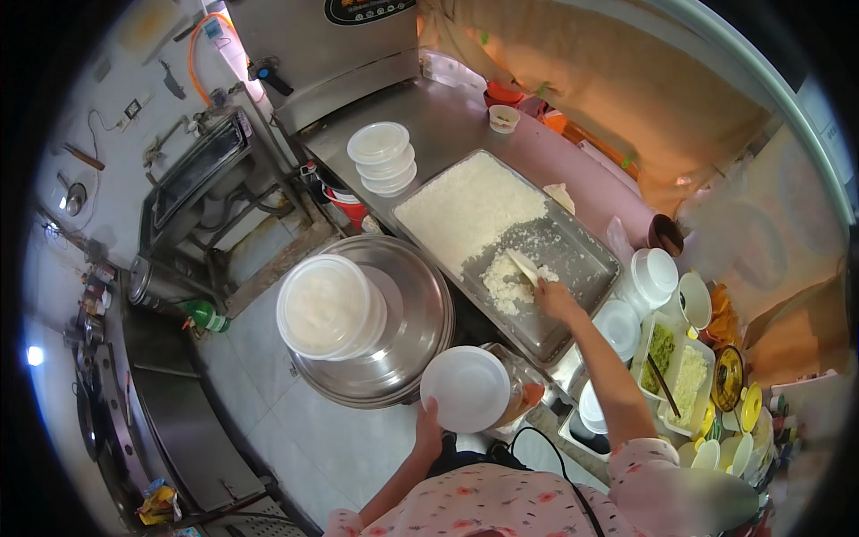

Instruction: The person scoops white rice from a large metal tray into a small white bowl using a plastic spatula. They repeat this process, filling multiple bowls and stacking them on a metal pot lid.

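Observation:
My right hand (556, 300) grips a white scoop (523, 266), whose blade rests in loose white rice-like grains (500, 278) inside a shallow metal tray (584, 268). The far left part of the tray holds a thick, flat layer of the same grains (470, 201); scattered bits lie around the scoop. My left hand (429, 423) holds a round white plastic container (466, 389) by its rim, in front of my body and beside the tray's near edge. To the left, a stack of lidded tubs (325, 307) stands on large round steel lids (416, 322).
Lidded containers (379, 142) are stacked on the steel counter (335, 121) behind the tray. At right stand clear bowls (652, 272), a box of green food (660, 356), a box of pale shreds (691, 382) and yellow-lidded jars (750, 406). A sink (201, 171) is at far left.

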Tool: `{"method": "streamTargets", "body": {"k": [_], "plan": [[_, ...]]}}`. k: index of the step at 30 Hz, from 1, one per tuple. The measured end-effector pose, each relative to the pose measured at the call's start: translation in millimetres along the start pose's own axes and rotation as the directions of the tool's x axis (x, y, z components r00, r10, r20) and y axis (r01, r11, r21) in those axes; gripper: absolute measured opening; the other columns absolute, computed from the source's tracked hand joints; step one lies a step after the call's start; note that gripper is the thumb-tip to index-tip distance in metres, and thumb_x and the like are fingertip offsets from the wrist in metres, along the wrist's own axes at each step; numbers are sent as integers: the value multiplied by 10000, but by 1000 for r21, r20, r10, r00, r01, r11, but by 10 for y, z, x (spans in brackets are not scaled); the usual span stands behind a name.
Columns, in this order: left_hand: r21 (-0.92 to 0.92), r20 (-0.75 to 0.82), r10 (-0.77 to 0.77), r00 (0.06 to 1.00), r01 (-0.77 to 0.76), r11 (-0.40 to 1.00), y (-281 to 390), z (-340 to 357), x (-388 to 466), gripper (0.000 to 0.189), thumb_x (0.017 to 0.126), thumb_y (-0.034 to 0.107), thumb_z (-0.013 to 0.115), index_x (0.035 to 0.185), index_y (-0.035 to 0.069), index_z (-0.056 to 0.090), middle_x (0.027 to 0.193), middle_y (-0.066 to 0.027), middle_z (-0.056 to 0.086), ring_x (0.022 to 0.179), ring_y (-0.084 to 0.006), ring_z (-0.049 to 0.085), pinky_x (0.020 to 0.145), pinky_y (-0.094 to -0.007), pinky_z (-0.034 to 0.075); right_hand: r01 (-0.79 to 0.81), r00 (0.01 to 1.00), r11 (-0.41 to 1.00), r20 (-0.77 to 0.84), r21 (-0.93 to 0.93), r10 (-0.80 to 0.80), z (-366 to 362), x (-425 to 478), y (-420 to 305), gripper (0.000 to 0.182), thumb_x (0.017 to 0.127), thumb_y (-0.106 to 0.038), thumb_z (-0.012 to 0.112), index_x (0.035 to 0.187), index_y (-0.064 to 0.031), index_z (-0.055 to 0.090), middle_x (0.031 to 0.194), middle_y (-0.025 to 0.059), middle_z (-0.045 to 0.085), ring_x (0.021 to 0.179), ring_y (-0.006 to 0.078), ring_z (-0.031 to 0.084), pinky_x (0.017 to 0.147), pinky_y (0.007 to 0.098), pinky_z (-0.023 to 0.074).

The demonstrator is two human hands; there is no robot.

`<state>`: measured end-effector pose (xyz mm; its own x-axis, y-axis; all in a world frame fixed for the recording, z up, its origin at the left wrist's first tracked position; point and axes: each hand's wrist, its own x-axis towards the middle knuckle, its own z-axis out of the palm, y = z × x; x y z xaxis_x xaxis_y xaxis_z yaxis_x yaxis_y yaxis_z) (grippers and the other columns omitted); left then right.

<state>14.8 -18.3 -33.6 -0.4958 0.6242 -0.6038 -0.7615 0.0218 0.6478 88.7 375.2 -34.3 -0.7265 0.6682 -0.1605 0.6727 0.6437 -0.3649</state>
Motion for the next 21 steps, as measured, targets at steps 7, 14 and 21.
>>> {"method": "streamTargets", "body": {"k": [7, 14, 21], "plan": [[52, 41, -17, 999, 15, 999, -98, -6, 292, 548, 958, 357, 420, 1388, 61, 251, 1307, -107, 426, 1174, -214, 443, 964, -343, 383, -390, 905, 788, 357, 476, 232, -649, -820, -138, 356, 917, -247, 414, 1105, 18, 562, 732, 134, 623, 565, 242, 590, 497, 370, 495], [45, 3, 0, 1000, 0, 999, 58, 18, 317, 590, 948, 381, 443, 1379, 27, 255, 1277, -126, 443, 1143, -208, 457, 947, -326, 382, -646, 757, 339, 515, 684, 402, -509, -1276, -86, 251, 921, -186, 423, 965, 16, 565, 656, 88, 563, 442, 136, 491, 357, 264, 395], [58, 31, 17, 999, -19, 998, -3, -98, 321, 575, 956, 375, 426, 1373, 17, 260, 1255, -128, 465, 1142, -210, 465, 964, -333, 376, -674, 727, 125, 623, 728, 291, -248, -880, -449, 220, 933, -167, 384, 924, 4, 523, 654, 60, 524, 440, 112, 432, 352, 246, 316]]}}
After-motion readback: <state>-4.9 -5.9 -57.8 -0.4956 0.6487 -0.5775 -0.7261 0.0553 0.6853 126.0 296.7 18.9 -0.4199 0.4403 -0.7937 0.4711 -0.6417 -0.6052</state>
